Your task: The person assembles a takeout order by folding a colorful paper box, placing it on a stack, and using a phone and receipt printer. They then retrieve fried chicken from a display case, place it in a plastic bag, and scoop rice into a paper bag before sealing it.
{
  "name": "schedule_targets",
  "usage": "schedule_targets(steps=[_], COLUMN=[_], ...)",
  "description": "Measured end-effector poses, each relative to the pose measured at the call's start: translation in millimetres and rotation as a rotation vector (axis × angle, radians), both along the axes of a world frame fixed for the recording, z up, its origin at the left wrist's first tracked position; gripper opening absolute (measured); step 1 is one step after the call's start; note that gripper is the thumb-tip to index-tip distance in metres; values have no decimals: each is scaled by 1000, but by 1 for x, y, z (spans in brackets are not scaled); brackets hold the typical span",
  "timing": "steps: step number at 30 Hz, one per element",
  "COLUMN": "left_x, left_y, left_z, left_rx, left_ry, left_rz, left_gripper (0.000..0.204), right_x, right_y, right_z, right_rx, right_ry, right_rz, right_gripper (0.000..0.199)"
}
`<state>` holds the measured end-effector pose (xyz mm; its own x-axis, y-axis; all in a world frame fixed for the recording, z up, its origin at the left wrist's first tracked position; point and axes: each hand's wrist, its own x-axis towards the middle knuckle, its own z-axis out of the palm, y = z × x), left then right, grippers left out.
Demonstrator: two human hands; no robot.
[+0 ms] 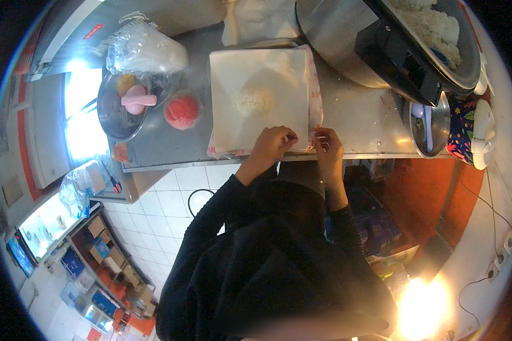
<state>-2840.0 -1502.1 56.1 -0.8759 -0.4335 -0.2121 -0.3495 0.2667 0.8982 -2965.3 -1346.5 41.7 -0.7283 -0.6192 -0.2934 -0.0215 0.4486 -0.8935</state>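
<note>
A stack of whitish wrapping paper (227,122) lies on the metal counter in front of me, with red-printed sheets showing at its edges. A pale, grainy mound (256,100), rice-like, shows faintly at the middle of the top sheet. Over the stack's near edge, my left hand (273,143) is closed, its fingers curled and thumb drawn in. My right hand (329,148) is just beyond the near right corner, its fingertips pinched together. Whatever either hand holds is too small to make out.
A large steel pot (347,45) holding white rice (426,25) stands at the far right. Near it is a steel bowl (429,145) with a utensil. At left are a steel bowl (111,128) with a pink scoop (136,101), a round pinkish-red thing (182,109) and plastic bags (153,51).
</note>
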Motion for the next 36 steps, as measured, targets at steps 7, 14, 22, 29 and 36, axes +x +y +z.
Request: schedule_targets(steps=[7,14,22,29,36], left_x=[-15,-17,-14,-15,-14], left_y=[5,-2,-2,-1,-2], left_z=[-33,-36,-28,-29,-23], left_rx=[-423,-416,-400,-413,-431], left_ry=[24,90,126,123,132], left_rz=[-269,-305,-263,-272,-277], left_gripper=[24,23,23,22,23], right_x=[-21,-23,-23,-22,-22], right_y=[16,17,17,17,19], right_z=[-25,-29,-25,-21,-27], right_rx=[44,9,8,6,-20], right_ry=[-65,-179,-103,-115,-79], right_rz=[25,-2,57,49,54], right_gripper=[27,26,24,26,24])
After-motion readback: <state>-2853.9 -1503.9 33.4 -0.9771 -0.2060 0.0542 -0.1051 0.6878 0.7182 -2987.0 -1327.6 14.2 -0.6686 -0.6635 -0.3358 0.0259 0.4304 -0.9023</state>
